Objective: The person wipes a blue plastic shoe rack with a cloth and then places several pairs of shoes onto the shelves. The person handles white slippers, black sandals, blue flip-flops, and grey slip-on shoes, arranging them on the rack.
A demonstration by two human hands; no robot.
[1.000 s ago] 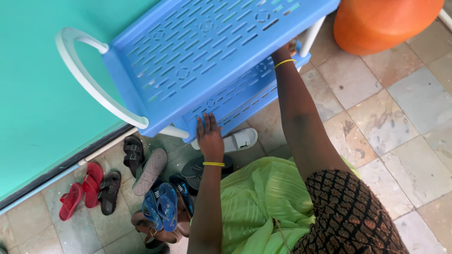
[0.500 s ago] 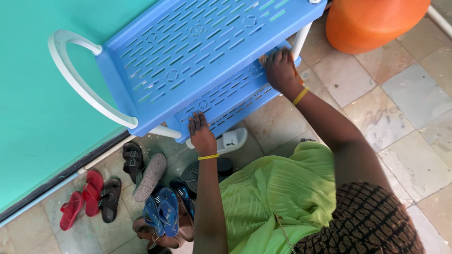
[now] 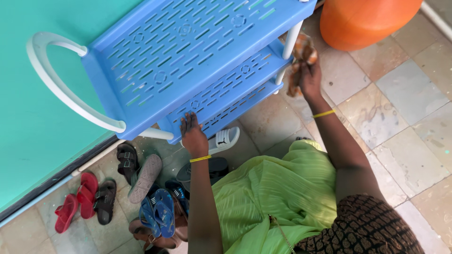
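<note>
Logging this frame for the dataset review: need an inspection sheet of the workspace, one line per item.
Surface: stone-tiled floor, stained and worn in places.
Job's things: blue slotted plastic rack with white posts, standing against the wall; patterned cloth.
Clutter: red sandals, dark sandals, blue flip-flops and a white slide heaped on the floor beside and under the rack.
Hands: left hand rests on a lower shelf edge; right hand grips the cloth beside a white post.
Cables: nothing seen.
Surroundings: teal wall; orange container on the floor.
</note>
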